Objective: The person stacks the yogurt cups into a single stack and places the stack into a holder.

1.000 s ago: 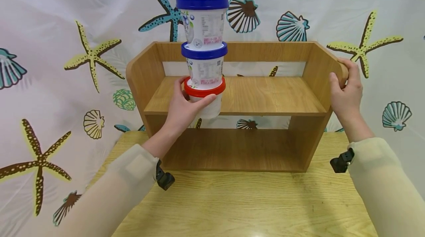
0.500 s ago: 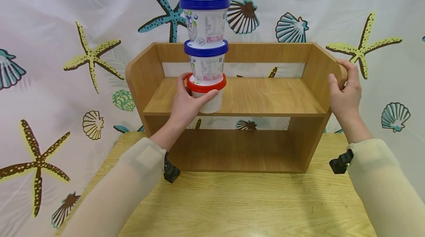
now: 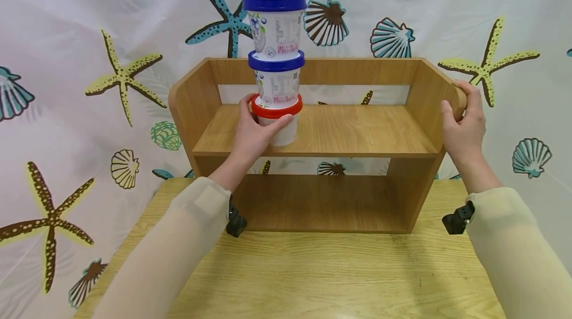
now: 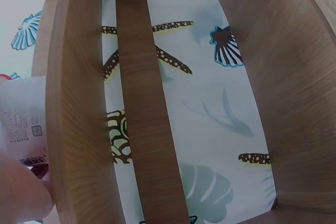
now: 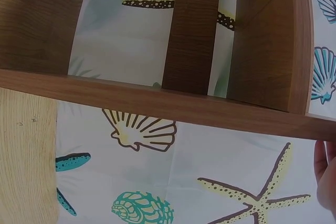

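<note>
Three round white tubs stand stacked upright in the head view. The top tub (image 3: 277, 31) and the middle tub (image 3: 278, 83) have blue lids and printed labels. Under them, the bottom tub (image 3: 286, 131) has a red lid. My left hand (image 3: 256, 133) grips this bottom tub, thumb across its front. The stack is at the upper board of a two-tier wooden shelf (image 3: 357, 128), left of its middle; whether it touches the board I cannot tell. My right hand (image 3: 466, 125) holds the rounded front edge of the shelf's right side panel. In the left wrist view, part of a tub (image 4: 23, 119) shows beside the board.
The shelf stands on a light wooden table (image 3: 335, 274). Its left side panel (image 3: 192, 98) rises near my left hand, and a low back rail (image 3: 357, 71) runs behind the stack. A patterned curtain (image 3: 58, 125) hangs behind and at both sides.
My left hand has carried the stack of tubs forward, higher in the head view and slightly right, over the upper board. My right hand has stayed on the side panel.
</note>
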The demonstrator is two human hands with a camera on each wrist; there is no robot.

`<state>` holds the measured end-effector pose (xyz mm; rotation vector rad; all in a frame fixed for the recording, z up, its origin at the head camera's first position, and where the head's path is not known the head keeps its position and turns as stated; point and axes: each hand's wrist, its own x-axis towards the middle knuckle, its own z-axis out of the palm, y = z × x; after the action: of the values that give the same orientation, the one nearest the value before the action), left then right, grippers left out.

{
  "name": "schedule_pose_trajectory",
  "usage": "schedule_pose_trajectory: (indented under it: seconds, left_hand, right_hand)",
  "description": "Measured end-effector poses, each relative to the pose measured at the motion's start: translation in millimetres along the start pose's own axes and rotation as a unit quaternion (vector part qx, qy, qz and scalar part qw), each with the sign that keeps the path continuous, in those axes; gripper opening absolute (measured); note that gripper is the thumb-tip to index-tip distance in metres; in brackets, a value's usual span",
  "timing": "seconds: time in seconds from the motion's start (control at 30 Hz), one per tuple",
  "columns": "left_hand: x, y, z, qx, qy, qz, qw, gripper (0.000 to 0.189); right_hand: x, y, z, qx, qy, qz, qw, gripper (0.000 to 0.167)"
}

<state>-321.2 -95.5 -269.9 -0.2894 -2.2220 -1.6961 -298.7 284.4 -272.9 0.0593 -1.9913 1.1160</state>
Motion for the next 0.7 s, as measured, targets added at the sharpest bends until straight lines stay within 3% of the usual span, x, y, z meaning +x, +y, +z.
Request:
schedule_pose_trajectory:
  seconds: [0.4, 0.7]
  left_hand:
    - [13.2, -4.0, 7.1, 0.009, 0.015, 0.006, 0.9998, 0.093]
    - [14.2, -2.8, 7.8, 0.017, 0.013, -0.004, 0.9998, 0.096]
  right_hand:
    - [1.6, 0.5, -0.1, -0.005, -0.006, -0.004, 1.0000, 0.041]
    - [1.2, 1.4, -0.5, 0.000, -0.008, -0.006, 0.9999, 0.040]
